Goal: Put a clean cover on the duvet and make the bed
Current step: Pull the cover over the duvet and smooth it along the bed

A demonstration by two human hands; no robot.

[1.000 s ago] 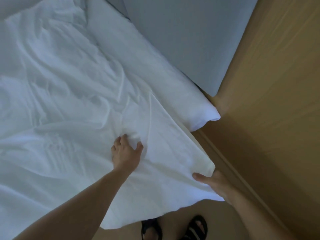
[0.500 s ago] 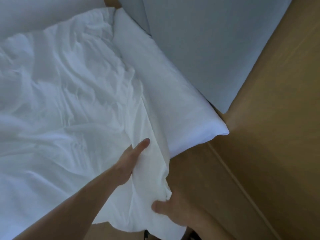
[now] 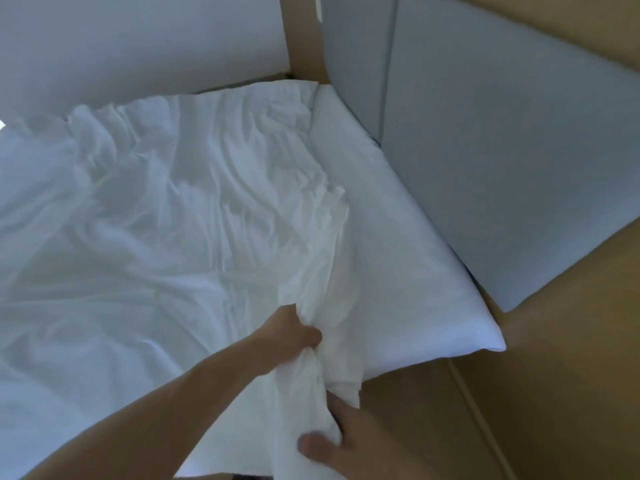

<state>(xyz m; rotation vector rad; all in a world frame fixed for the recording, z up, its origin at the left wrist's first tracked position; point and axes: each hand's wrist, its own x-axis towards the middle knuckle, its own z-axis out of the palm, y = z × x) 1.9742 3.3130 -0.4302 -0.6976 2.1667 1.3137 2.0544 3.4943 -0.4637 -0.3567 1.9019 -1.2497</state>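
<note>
White cotton bunched in my left hand [image 3: 289,336], fingers [image 3: 307,335] curled tight round a gathered fold. Right hand [image 3: 341,441] pinches the same edge lower down, thumb on top. Rest of the duvet cover [image 3: 166,220] lies rumpled across the bed [image 3: 398,258]. Grey panel [image 3: 502,150] alongside, wood floor [image 3: 554,393] beyond.

Bedroom: bed [image 3: 398,237], white bedding [image 3: 173,220].

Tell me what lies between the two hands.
A bunched stretch of the white duvet cover runs from the left hand to the right hand; both grip it, in the head view.
</note>
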